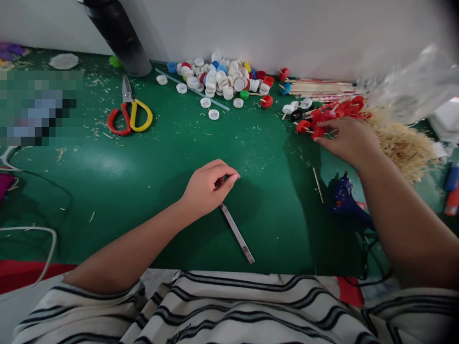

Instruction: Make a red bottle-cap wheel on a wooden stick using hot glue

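My left hand (211, 187) is above the middle of the green table, thumb and forefinger pinched together; whatever may be between them is hidden. Just under its wrist side, a slim silver metal tool (237, 233) lies slantwise, its upper end hidden by the hand. My right hand (353, 139) reaches to the far right, its thumb and finger closed about a red bottle cap (317, 132) at the edge of a cluster. Other red caps (332, 111) there have short wooden sticks through them. Beside them lie a black cap (296, 115) and white caps.
Loose bottle caps (224, 79) are heaped at the back. Scissors (129, 114) lie left, near a dark bottle (120, 36). Wooden sticks (321, 89) and straw-like fibre (405, 143) are at right. A blue glue gun (346, 198) with a cord lies by my right forearm, beside a thin metal rod (317, 184).
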A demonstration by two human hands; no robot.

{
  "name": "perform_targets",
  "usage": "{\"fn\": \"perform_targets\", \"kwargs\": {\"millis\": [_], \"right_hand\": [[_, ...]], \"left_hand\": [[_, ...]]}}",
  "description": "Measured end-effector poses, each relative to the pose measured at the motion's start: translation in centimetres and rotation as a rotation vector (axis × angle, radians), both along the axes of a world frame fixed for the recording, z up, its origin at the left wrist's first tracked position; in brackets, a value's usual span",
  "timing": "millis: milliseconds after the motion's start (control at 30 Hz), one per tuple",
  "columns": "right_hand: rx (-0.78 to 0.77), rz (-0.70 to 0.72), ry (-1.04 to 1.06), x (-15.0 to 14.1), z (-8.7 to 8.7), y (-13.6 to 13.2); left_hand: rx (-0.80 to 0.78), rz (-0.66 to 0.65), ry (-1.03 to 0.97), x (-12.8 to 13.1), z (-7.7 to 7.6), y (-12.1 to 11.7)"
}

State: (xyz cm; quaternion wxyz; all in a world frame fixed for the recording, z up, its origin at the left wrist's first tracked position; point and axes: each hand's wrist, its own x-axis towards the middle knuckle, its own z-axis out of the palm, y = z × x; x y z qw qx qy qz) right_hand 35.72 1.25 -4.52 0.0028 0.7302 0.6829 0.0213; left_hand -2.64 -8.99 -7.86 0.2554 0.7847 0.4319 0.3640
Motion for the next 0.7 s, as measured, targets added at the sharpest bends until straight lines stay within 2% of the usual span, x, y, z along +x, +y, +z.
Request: {"fn": "perform_targets", "kwargs": {"millis": [200,367,533,700], "right_hand": [[0.001,0.027,-0.034,0.3,0.2,-0.9],[0.061,0.109,-0.077,1.4,0.8,-3.5],[0.222,0.241,-0.102,1.8,1.4,-8.6],[0.403,0.376,0.004,-1.5,0.0,-16.1]], "left_hand": [[0.006,-0.010,-0.001,0.0,0.0,0.0],[0.010,-0.004,-0.018,0.0,0.1,0.0],[-0.005,0.001,-0.038,0.0,0.0,-0.1],[-0.013,0.015,-0.040,-0.1,-0.3,0.0]]}}
